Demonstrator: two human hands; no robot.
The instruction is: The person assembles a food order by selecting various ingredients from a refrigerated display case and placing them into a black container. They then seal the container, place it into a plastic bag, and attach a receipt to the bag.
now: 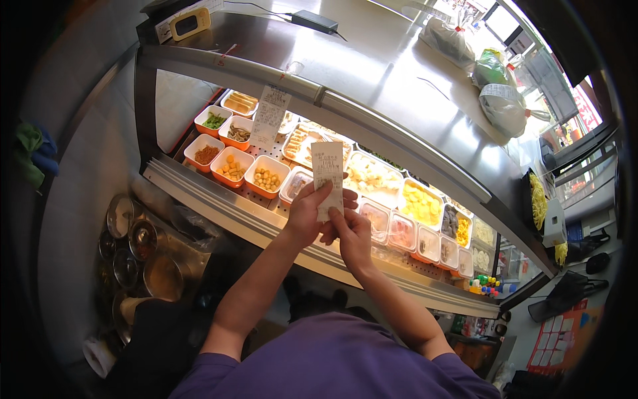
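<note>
A long white paper receipt (327, 163) is held upright between both hands, in front of a lit food display case (219, 199). My left hand (311, 207) pinches its left side with the thumb on the paper. Lower down, my right hand (351, 233) grips the bottom end, its thumb on the front. The fingers behind the paper are partly hidden. Beyond my hands, orange-sided tubs of food stand in the case, among them one of yellow potato slices (420, 203) and one of small round balls (267, 178). A second receipt (271, 114) hangs from the case's upper frame at the left.
Metal pots and bowls (163, 276) stand at the lower left. On the steel top (372, 53) are a black power adapter (314, 21), a small yellow-framed device (190, 24) and tied plastic bags (503, 108). A tray of yellow strips (537, 199) is at the far right.
</note>
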